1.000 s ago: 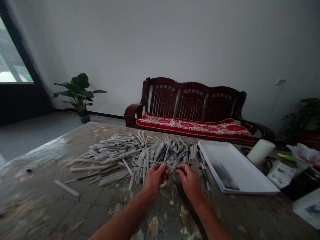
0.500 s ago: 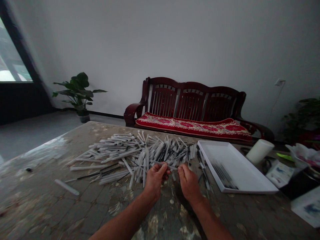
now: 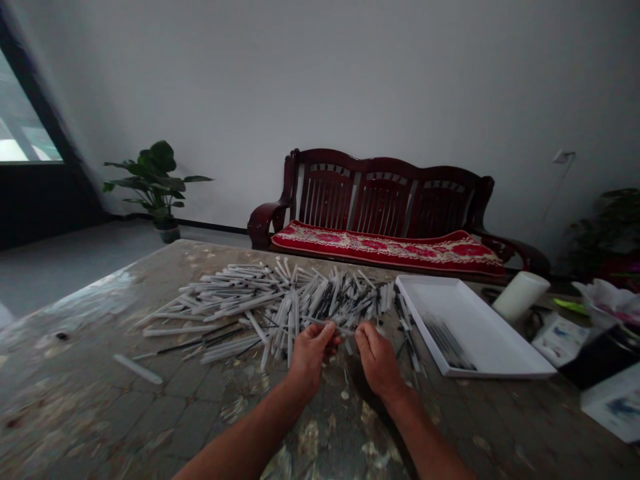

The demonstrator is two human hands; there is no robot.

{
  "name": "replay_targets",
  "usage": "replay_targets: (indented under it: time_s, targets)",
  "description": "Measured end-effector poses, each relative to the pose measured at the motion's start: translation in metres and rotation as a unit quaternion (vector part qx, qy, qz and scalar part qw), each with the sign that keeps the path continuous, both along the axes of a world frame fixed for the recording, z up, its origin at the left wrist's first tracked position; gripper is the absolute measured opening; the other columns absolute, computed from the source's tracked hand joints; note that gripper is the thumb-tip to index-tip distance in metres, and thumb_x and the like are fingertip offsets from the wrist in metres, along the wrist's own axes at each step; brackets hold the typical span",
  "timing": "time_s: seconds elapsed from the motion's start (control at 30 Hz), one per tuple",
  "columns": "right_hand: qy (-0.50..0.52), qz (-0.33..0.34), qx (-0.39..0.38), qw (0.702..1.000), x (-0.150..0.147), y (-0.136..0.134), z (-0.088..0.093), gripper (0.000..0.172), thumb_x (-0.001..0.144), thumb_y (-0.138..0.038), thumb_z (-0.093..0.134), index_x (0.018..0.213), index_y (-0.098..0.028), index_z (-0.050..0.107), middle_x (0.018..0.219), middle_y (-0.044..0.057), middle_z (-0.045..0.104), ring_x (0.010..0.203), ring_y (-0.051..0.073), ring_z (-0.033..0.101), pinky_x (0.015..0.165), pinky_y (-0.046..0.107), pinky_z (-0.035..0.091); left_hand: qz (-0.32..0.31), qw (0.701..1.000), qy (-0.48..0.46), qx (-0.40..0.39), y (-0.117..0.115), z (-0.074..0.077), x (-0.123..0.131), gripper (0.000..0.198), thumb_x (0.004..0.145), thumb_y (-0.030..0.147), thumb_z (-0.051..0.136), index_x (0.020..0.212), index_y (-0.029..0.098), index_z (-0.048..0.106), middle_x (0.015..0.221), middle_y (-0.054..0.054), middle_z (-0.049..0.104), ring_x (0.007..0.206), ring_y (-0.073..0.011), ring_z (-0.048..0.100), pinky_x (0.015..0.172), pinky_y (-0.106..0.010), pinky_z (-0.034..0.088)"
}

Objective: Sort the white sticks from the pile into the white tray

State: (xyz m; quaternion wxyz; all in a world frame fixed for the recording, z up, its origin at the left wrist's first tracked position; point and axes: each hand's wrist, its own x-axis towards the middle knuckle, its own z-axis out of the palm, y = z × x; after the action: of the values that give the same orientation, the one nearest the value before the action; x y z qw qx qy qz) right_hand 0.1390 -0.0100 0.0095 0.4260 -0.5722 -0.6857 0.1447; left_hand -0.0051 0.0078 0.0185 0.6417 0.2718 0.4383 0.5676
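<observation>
Head view: both hands meet over the middle of the table (image 3: 125,413), nearer its front edge, just in front of a heap of white pen barrels and black refills (image 3: 280,300). The left hand (image 3: 309,350) pinches a slim pen part (image 3: 345,329) between thumb and curled fingers, holding it level just above the heap's near fringe. The right hand (image 3: 377,357) sits at the part's other end with its fingers bunched and curled under. Its fingertips are hidden, so I cannot tell whether it grips. Towards the right edge lies a white tray (image 3: 450,303) with a few black refills (image 3: 447,340) in it. A white cylinder (image 3: 520,297) lies tilted just beyond the tray.
</observation>
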Motion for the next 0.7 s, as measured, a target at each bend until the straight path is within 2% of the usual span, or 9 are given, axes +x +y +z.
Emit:
replay_targets:
  time_s: [0.13, 0.27, 0.4, 0.47, 0.7]
  targets:
    - [0.050, -0.031, -0.013, 0.998, -0.002, 0.004, -0.007, 0.039, 0.095, -0.047, 0.033, 0.068, -0.023, 0.048, 0.058, -0.002, 0.052, 0.055, 0.014, 0.049, 0.054, 0.025, 0.033, -0.003, 1.000, 0.004, 0.025, 0.000, -0.003, 0.002, 0.042, 0.051, 0.046, 0.085, 0.070, 0.013, 0.066, 0.059, -0.001, 0.066, 0.053, -0.0100, 0.059, 0.047, -0.019, 0.041]
    - [0.059, -0.021, -0.035, 0.997, -0.002, 0.003, -0.006, 0.045, 0.096, -0.050, 0.031, 0.064, -0.023, 0.049, 0.056, -0.001, 0.053, 0.055, 0.015, 0.051, 0.055, 0.025, 0.034, 0.001, 1.000, 0.016, 0.026, 0.001, -0.005, 0.001, 0.043, 0.053, 0.048, 0.084, 0.069, 0.013, 0.065, 0.058, -0.001, 0.065, 0.051, -0.0098, 0.058, 0.047, -0.019, 0.041]
    - [0.008, -0.002, -0.016, 1.000, -0.001, -0.002, 0.004, 0.035, 0.096, -0.044, 0.035, 0.079, -0.021, 0.056, 0.067, 0.000, 0.060, 0.064, 0.016, 0.056, 0.060, 0.024, 0.036, -0.004, 1.000, 0.023, 0.003, 0.001, -0.007, -0.003, 0.044, 0.055, 0.051, 0.083, 0.069, 0.014, 0.064, 0.058, -0.001, 0.066, 0.045, -0.0079, 0.054, 0.043, -0.019, 0.038]
    - [-0.008, 0.005, -0.007, 1.000, -0.001, -0.003, 0.006, 0.031, 0.095, -0.042, 0.038, 0.081, -0.021, 0.055, 0.069, 0.000, 0.060, 0.065, 0.015, 0.056, 0.061, 0.024, 0.035, -0.013, 1.000, 0.021, 0.003, 0.001, -0.008, -0.003, 0.045, 0.055, 0.051, 0.083, 0.070, 0.014, 0.064, 0.057, -0.001, 0.066, 0.044, -0.0073, 0.053, 0.043, -0.018, 0.037]
    - [0.024, -0.032, -0.015, 0.999, 0.001, 0.003, -0.003, 0.041, 0.095, -0.048, 0.033, 0.065, -0.023, 0.046, 0.056, -0.003, 0.050, 0.054, 0.014, 0.048, 0.054, 0.025, 0.029, -0.020, 1.000, 0.007, 0.019, 0.000, -0.009, 0.001, 0.049, 0.048, 0.050, 0.087, 0.072, 0.013, 0.066, 0.056, 0.000, 0.066, 0.050, -0.0092, 0.057, 0.045, -0.018, 0.040]
